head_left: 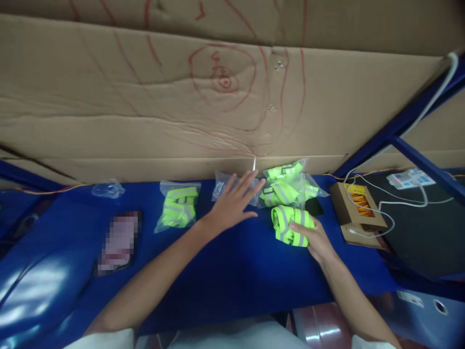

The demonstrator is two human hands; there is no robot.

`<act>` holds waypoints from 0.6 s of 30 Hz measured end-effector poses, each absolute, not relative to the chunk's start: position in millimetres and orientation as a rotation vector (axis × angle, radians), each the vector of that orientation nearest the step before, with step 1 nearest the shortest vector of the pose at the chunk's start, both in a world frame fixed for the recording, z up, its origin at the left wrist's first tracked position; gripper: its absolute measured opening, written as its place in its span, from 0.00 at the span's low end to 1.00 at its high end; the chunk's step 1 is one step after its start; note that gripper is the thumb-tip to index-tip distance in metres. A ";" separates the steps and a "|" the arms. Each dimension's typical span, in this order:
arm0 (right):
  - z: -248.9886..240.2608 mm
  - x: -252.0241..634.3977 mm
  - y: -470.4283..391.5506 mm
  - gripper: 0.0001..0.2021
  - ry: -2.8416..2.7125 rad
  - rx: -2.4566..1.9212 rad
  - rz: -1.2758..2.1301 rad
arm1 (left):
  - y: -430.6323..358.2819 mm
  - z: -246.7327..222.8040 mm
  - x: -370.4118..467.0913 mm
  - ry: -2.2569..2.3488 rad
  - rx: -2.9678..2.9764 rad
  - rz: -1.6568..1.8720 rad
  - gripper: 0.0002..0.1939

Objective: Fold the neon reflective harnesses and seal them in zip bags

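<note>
- At 4 o'clock: right hand [317, 240] partly closed, thumb over neon strap bundle [284, 226].
- Near centre: left hand [230, 206] wide open, grips nothing; contact with clear bag [219, 188], can't tell.
- Best grip: light, even squeeze, loops tucked.
- Bundle: yellow-green, grey stripes, rolled, loose-looking.
- Bagged bundles [281, 193] at 3 o'clock, another [179, 208] at 8.

Noted: fluorescent yellow-green with grey stripes on fabric bundle [302, 218]; plain blue on table [232, 271]; red rings [224, 82] on brown cardboard [127, 135].
</note>
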State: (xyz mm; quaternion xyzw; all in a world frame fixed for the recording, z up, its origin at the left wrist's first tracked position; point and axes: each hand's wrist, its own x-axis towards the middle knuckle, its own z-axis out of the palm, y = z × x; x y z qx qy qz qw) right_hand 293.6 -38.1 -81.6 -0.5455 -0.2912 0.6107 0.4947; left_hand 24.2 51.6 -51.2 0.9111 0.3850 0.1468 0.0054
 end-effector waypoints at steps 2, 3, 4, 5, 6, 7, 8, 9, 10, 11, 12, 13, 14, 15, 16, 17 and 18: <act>-88.0 295.9 -38.5 0.27 -0.668 -1.321 1.499 | 72.4 -50.0 20.5 1.376 2.922 0.295 0.51; -91.0 296.2 -39.4 0.26 -0.665 -1.320 1.508 | 77.7 -52.7 17.7 1.422 2.934 0.218 0.48; -93.4 296.2 -40.6 0.26 -0.667 -1.317 1.520 | 79.0 -57.0 13.8 1.444 2.942 0.161 0.44; -95.2 296.0 -42.0 0.25 -0.670 -1.311 1.534 | 76.2 -62.4 8.9 1.450 2.954 0.131 0.40; -96.1 295.7 -43.2 0.25 -0.668 -1.299 1.552 | 69.9 -67.6 3.2 1.444 2.969 0.123 0.37; -96.4 295.2 -44.0 0.25 -0.657 -1.289 1.573 | 61.3 -71.9 -2.7 1.438 2.981 0.128 0.35; -96.0 294.4 -44.2 0.26 -0.635 -1.285 1.595 | 51.7 -74.5 -8.2 1.440 2.986 0.135 0.34; -95.4 293.3 -43.6 0.26 -0.608 -1.292 1.611 | 42.4 -74.9 -12.4 1.453 2.983 0.134 0.34; -94.6 291.7 -42.3 0.27 -0.585 -1.303 1.624 | 34.7 -73.3 -14.9 1.464 2.980 0.124 0.34; -93.9 289.5 -40.4 0.28 -0.570 -1.319 1.632 | 29.4 -70.1 -15.2 1.465 2.985 0.107 0.36; -93.3 286.8 -38.2 0.28 -0.568 -1.336 1.636 | 27.0 -66.1 -13.3 1.463 2.993 0.083 0.39; -92.7 283.6 -35.9 0.29 -0.586 -1.354 1.637 | 27.4 -61.9 -9.6 1.447 3.006 0.060 0.43; -92.1 280.2 -33.8 0.30 -0.621 -1.374 1.633 | 30.0 -58.1 -4.6 1.414 3.019 0.037 0.47; -91.2 276.7 -31.9 0.31 -0.662 -1.394 1.631 | 34.3 -55.3 1.1 1.369 3.026 0.015 0.50; -89.8 273.4 -30.2 0.32 -0.702 -1.408 1.631 | 39.2 -53.5 6.5 1.325 3.021 -0.005 0.52; -87.9 270.5 -28.7 0.33 -0.732 -1.415 1.635 | 44.0 -52.7 11.0 1.287 3.006 -0.019 0.52; -85.1 268.2 -27.4 0.33 -0.756 -1.413 1.638 | 47.9 -52.8 14.1 1.254 2.988 -0.021 0.51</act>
